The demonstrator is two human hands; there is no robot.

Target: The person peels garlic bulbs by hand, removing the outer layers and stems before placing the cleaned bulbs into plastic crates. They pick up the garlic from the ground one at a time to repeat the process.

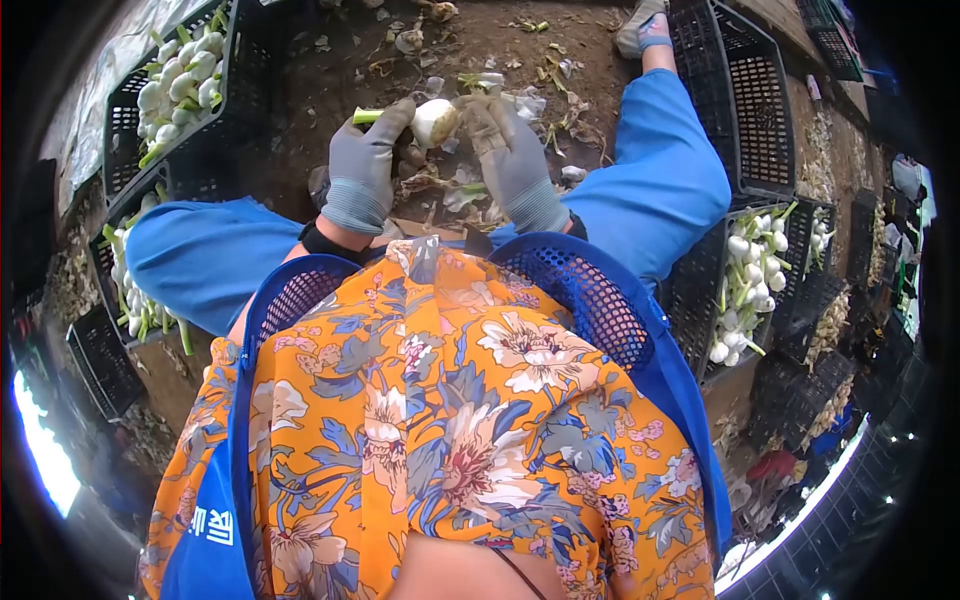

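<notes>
A white garlic bulb [435,124] with a short cut green stem is held out in front of me, its browned root end turned to the right. My left hand [370,165], in a grey glove with soiled fingertips, is closed round the stem side, and the stem pokes out to its left. On the root side, the fingers of my right hand [508,150], gloved the same way, are bent against the bulb. Whether a small tool sits inside those right fingers is hidden. Peeled skins and trimmings [465,190] lie on the ground below both hands.
Black crates of garlic stand at the upper left [115,130], lower left and right [690,310]. Another black crate [757,110] is at the upper right, close to a foot [645,32]. My blue-trousered legs [655,180] spread to both sides.
</notes>
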